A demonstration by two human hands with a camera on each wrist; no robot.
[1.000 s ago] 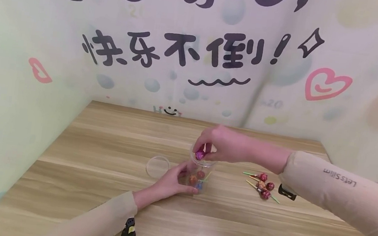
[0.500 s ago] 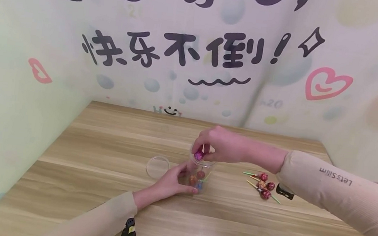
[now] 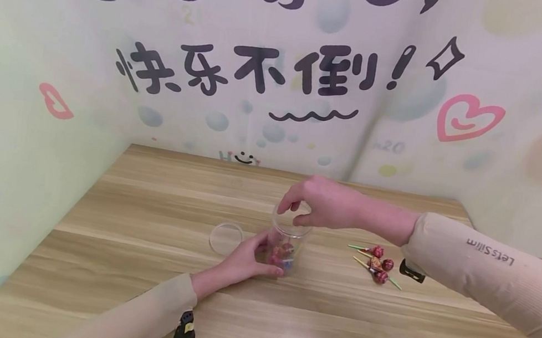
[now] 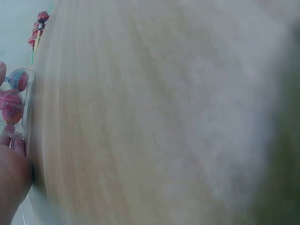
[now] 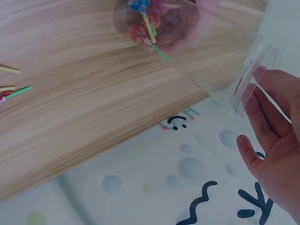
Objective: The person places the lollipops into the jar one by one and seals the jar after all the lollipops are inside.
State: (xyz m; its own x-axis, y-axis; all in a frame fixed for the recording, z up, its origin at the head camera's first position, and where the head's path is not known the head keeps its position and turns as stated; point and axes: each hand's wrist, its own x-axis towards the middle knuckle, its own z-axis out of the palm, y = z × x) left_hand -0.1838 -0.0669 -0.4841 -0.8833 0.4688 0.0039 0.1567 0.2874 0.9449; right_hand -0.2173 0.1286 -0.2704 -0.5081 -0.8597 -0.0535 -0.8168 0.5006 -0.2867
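A clear plastic jar [image 3: 300, 244] stands upright on the table with several wrapped lollipops [image 3: 283, 252] at its bottom. My left hand [image 3: 239, 263] holds the jar low on its left side, thumb in front; in the left wrist view that hand [image 4: 13, 171] shows only partly. Over the jar's mouth hovers my right hand [image 3: 323, 202], its fingers loosely bent. From the right wrist view, the same hand [image 5: 276, 133] has nothing in its fingers, and some fingertips lie at the jar's rim [image 5: 241, 84]. Inside the jar, blue, red and pink wrappers are visible.
To the right of the jar lies a small pile of lollipops [image 3: 376, 264] with green and yellow sticks. A round clear lid [image 3: 225, 238] lies left of the jar, behind the left hand. The wooden table [image 3: 156, 206] meets a printed wall [image 3: 194, 138] at the back.
The purple-pink lollipop that my right hand pinched at the jar's mouth has been let go and is now down in the jar. My left hand has stayed on the jar.
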